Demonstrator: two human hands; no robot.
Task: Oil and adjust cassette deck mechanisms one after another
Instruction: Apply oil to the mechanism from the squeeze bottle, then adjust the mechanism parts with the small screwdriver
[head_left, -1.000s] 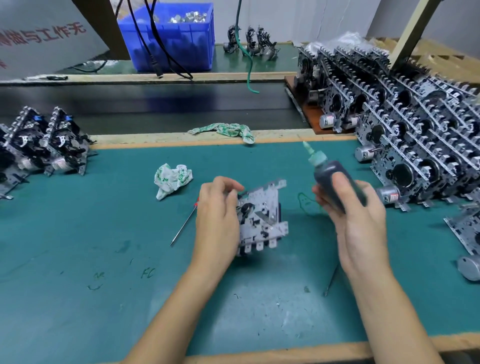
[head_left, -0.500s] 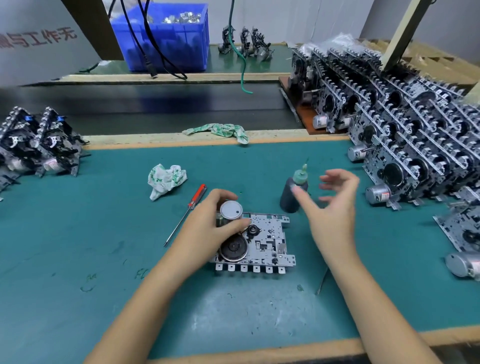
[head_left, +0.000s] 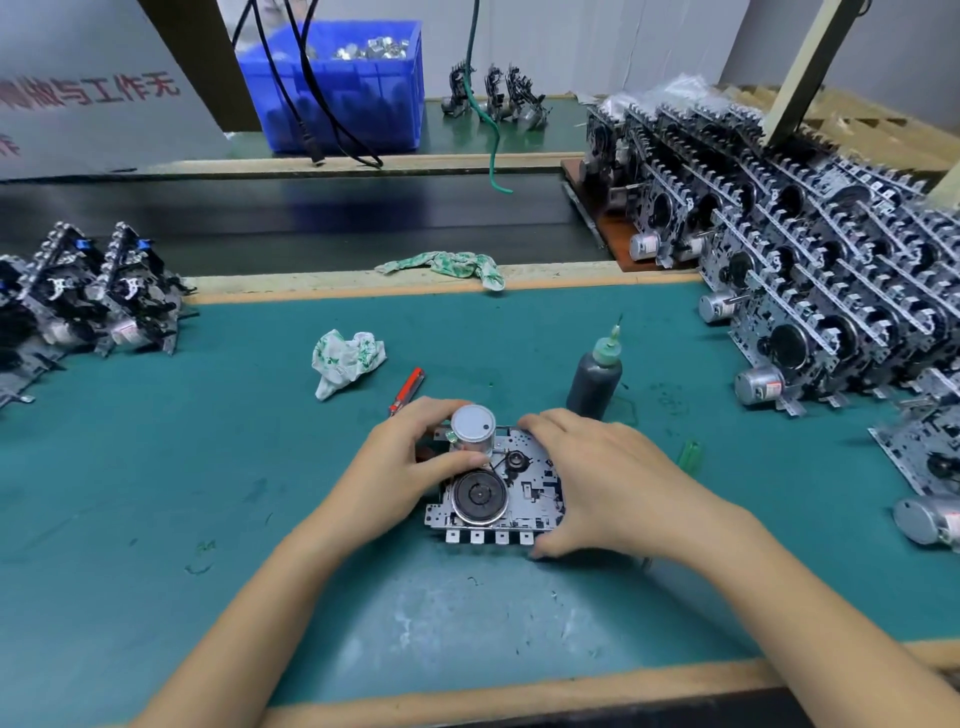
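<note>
Deck (head_left: 511, 491) lies flat just before the oil bottle (head_left: 594, 382). Left hand (head_left: 410, 467) grips its motor (head_left: 471, 434); right hand (head_left: 597, 478) clasps its right edge. Risk: a careless lift could knock over the bottle.

Cassette deck mechanism (head_left: 511, 499) of stamped bright metal with a glossy flywheel, oil bottle (head_left: 594, 383) of dark translucent plastic, desk (head_left: 156, 493) mat matt green and scuffed, wooden edging, crumpled printed cloth (head_left: 347, 359), glossy blue plastic bin (head_left: 345, 91)
</note>
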